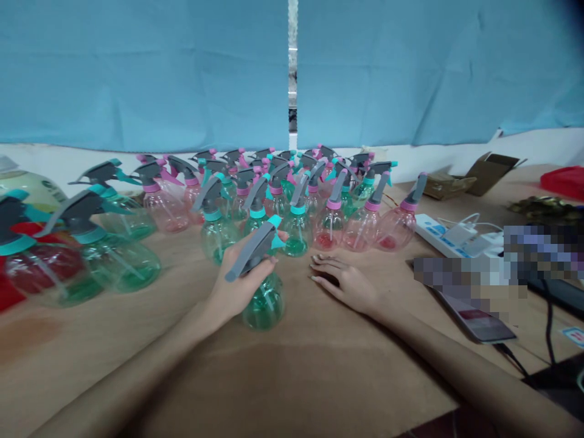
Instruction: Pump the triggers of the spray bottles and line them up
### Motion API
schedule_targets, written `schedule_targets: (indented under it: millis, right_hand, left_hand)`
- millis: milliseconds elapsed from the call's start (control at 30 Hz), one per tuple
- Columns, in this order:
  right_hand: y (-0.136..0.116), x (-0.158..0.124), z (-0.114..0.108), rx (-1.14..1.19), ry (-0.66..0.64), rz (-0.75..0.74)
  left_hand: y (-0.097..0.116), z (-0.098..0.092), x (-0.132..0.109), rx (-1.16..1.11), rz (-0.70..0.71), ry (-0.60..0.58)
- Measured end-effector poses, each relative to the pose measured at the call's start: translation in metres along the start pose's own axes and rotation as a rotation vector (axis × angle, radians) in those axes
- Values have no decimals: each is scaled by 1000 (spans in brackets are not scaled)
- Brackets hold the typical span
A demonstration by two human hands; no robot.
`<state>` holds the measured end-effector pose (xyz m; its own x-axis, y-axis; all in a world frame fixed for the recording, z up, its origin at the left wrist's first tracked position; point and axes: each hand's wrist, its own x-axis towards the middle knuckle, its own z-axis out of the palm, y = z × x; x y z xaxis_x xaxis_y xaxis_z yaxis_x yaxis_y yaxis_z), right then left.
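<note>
My left hand (pixel 244 277) is wrapped round the neck of a green spray bottle (pixel 263 307) with a grey and turquoise trigger head. The bottle stands upright or nearly so; whether its base touches the table I cannot tell. Resting on the brown tabletop (pixel 292 377), my right hand (pixel 349 283) holds nothing, its fingers stretched forward and slightly apart. Just beyond both hands is a row of spray bottles, among them a green one (pixel 296 234) and a pink one (pixel 327 228) with a pink collar.
Several more spray bottles crowd the back and left, including a large green one (pixel 121 264). At right lie a phone (pixel 479 316) with a cable, a white power strip (pixel 438 234) with chargers, and an open cardboard box (pixel 490 173). Blue cloth (pixel 146 73) covers the wall.
</note>
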<state>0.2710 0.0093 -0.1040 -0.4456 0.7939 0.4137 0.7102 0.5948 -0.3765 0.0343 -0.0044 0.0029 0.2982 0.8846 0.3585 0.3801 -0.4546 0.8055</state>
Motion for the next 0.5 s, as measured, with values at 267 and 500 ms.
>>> schedule_targets:
  millis: [267, 500]
  right_hand:
    - [2, -1, 2, 4, 16, -12]
    - [1, -1, 1, -2, 3, 7]
  left_hand:
    - [1, 0, 0, 1, 8, 15]
    - [-3, 1, 0, -6, 11, 8]
